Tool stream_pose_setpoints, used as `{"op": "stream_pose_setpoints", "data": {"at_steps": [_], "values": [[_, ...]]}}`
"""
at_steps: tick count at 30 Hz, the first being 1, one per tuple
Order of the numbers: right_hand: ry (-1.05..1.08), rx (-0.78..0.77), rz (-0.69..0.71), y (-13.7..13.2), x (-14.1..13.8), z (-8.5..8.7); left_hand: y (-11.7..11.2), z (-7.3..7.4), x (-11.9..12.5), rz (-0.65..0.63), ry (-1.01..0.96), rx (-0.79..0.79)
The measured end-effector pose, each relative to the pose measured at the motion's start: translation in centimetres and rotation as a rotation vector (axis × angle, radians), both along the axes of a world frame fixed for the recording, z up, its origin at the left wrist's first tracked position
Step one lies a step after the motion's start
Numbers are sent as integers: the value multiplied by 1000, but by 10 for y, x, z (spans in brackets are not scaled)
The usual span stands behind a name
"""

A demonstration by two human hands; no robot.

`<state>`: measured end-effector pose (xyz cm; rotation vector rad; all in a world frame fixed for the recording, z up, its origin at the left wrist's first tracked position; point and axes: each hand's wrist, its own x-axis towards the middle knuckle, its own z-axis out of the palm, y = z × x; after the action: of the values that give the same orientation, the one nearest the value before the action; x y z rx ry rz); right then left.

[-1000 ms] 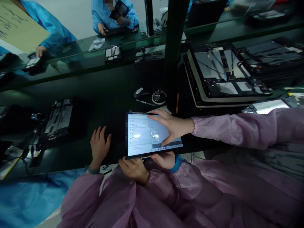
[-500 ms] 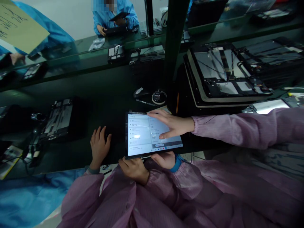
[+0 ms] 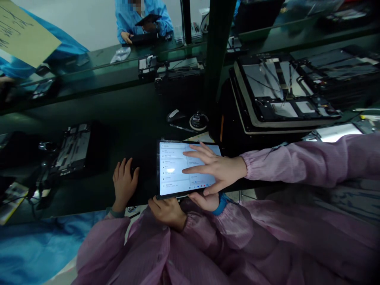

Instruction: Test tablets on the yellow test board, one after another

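Observation:
A lit tablet [image 3: 173, 168] lies at the near edge of the dark bench. My right hand [image 3: 216, 168], in a pink sleeve, rests on the screen's right half with fingers spread, fingertips near the middle of the display. My left hand [image 3: 166, 209] is curled on the tablet's near edge, holding it. Beside it, a third hand with a blue cuff [image 3: 208, 200] also touches that edge under my right palm. A co-worker's hand in a blue sleeve [image 3: 124, 184] lies flat on the bench left of the tablet.
Opened laptop chassis [image 3: 282, 95] are stacked at the right, and another [image 3: 74, 146] lies at the left. A mouse [image 3: 175, 115] and a round puck [image 3: 198, 120] sit behind the tablet. A dark post [image 3: 218, 59] rises mid-bench. People in blue gowns [image 3: 142, 19] work beyond the shelf.
My right hand slid down and left from the screen's upper right, its fingers now spread over the middle. The tablet and the other hands stayed put.

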<state>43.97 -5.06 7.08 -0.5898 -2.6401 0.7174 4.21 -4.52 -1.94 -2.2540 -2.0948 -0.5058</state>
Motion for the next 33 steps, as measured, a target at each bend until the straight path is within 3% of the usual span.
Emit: {"op": "stream_pose_setpoints", "data": {"at_steps": [11,17,33], "values": [[9,-4,1,5,0,-7,0,0,0,6,-22,-25],[83,-79,-240,22,4,-5,1,0,-1,-8,-20,-4],[146,-285,-232,37,5,-5,1,0,0,1,11,-1]]}}
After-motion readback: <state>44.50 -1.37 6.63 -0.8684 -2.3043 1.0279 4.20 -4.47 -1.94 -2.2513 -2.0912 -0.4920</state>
